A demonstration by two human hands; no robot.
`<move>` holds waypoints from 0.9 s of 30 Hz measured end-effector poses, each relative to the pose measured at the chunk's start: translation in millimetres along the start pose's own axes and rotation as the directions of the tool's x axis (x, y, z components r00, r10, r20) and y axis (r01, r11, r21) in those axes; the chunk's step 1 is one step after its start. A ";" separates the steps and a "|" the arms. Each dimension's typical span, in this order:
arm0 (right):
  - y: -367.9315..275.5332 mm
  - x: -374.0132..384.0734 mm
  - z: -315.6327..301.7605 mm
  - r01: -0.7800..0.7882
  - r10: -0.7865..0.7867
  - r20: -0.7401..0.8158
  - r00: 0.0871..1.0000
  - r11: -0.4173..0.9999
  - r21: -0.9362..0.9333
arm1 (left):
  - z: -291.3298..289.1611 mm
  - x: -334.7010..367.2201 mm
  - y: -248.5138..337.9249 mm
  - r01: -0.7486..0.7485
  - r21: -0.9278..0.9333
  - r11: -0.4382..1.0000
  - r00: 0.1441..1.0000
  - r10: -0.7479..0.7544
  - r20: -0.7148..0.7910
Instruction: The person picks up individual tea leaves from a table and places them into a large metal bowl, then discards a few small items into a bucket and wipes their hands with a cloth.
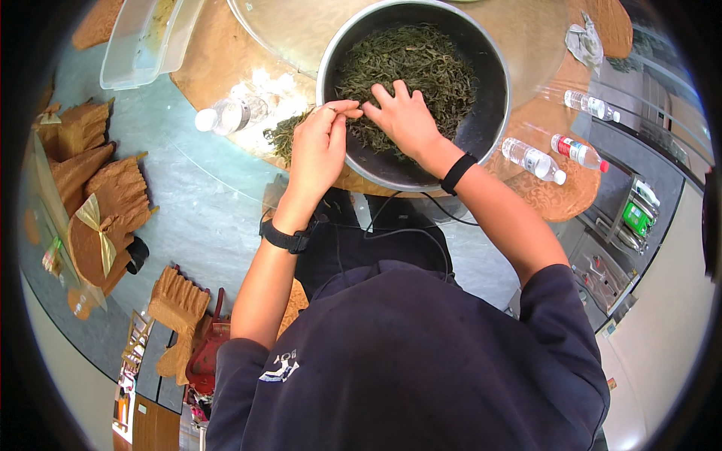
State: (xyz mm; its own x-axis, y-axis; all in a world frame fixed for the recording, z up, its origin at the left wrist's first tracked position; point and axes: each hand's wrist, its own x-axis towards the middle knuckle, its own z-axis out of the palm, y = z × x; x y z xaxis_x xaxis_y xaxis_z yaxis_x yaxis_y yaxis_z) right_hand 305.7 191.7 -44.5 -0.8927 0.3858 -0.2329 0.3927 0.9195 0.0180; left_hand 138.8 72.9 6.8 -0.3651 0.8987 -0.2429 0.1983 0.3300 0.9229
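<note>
A large dark metal basin (499, 124) with a pale rim holds a heap of dried, twisted green leaves (421, 52). My right hand (406, 120) rests over the leaves inside it, fingers spread and slightly bent. At the basin's left rim is my left hand (318, 143), its fingers pressed together and pointing toward the right thumb. Whatever those left fingers may hold is too small to make out. A smaller pile of similar leaves (283, 137) lies on the table just left of my left hand, partly covered by it.
Left of the basin a clear bottle (222, 118) lies on the glass-topped table (289, 45). A clear plastic tub (128, 56) stands at the far left. Several water bottles (532, 160) lie at the right, with a crumpled tissue (585, 41) beyond. A dark cable (406, 231) hangs before me.
</note>
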 end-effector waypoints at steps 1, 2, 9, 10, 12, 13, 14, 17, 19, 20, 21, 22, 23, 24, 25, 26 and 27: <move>4.3 2.6 -6.8 -0.014 0.012 0.029 1.000 0.997 0.080 | -0.3 0.6 -0.1 -0.004 -0.001 1.000 1.000 0.004 -0.001; 9.5 5.4 -13.7 -0.031 0.022 0.058 0.998 0.987 0.159 | -0.7 0.5 -0.2 -0.007 -0.002 1.000 1.000 0.007 -0.001; 80.4 -11.1 -51.7 -0.146 0.044 0.142 0.989 0.457 0.877 | 0.1 1.7 3.7 0.003 -0.019 1.000 1.000 -0.004 -0.015; 91.2 -12.1 -60.7 -0.227 0.005 0.238 0.971 0.314 0.922 | 0.0 1.8 2.4 -0.004 -0.021 1.000 1.000 0.004 -0.022; 99.9 -18.5 -65.8 -0.285 0.157 0.262 0.952 0.149 0.947 | 0.1 1.6 1.3 -0.010 -0.024 1.000 1.000 0.010 -0.028; 109.1 -18.9 -69.3 -0.326 0.134 0.313 0.940 0.089 0.941 | 0.2 1.4 1.5 -0.008 -0.018 1.000 1.000 0.008 -0.029; 118.3 -18.6 -72.5 -0.366 0.108 0.361 0.926 0.031 0.930 | 0.4 1.3 1.5 -0.006 -0.012 1.000 1.000 0.006 -0.029; 129.3 -24.9 -57.2 -0.319 0.361 0.149 0.920 0.475 0.820 | 3.2 2.2 -0.4 -0.004 -0.036 0.999 1.000 0.003 -0.030; 132.8 -29.1 -47.9 -0.256 0.377 0.029 0.926 0.570 0.781 | 3.3 2.3 0.6 0.010 -0.038 0.999 1.000 -0.011 -0.028; 134.7 -34.6 -44.3 -0.211 0.369 -0.073 0.926 0.670 0.712 | 3.8 2.7 1.3 0.024 -0.041 0.999 0.999 -0.025 -0.027; 129.8 -35.2 -48.0 -0.164 0.344 -0.174 0.923 0.759 0.630 | 3.1 2.0 0.5 0.027 -0.038 0.999 0.999 -0.028 -0.028; 124.2 -37.3 -51.6 -0.163 0.343 -0.173 0.923 0.757 0.632 | 2.6 1.4 -0.5 0.025 -0.052 0.998 0.999 -0.026 -0.035; 117.5 -40.9 -55.4 -0.196 0.377 -0.144 0.915 0.727 0.658 | 2.3 0.8 -1.3 0.022 -0.065 0.998 0.999 -0.025 -0.042; 110.4 -44.3 -61.6 -0.232 0.412 -0.114 0.904 0.696 0.679 | 2.6 1.2 -1.4 0.022 -0.064 0.998 0.999 -0.024 -0.038; 105.8 -48.0 -62.6 -0.241 0.419 -0.129 0.899 0.719 0.652 | 2.9 1.7 -1.6 0.021 -0.058 0.998 0.999 -0.023 -0.037; 103.0 -51.2 -62.2 -0.243 0.421 -0.128 0.898 0.717 0.654 | 3.0 2.1 -1.8 0.020 -0.052 0.998 0.999 -0.022 -0.035; 101.0 -55.7 -61.5 -0.230 0.400 -0.184 0.898 0.783 0.579 | 4.3 2.3 -2.5 0.021 -0.053 0.998 0.999 -0.023 -0.030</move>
State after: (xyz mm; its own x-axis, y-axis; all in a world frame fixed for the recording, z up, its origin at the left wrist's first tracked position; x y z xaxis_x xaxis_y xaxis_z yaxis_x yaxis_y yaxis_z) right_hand 381.6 267.8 30.0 -0.6853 0.7279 -0.0227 0.6403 0.5874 -0.4949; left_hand 141.3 75.4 2.6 -0.3971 0.8818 -0.2545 0.1421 0.3330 0.9321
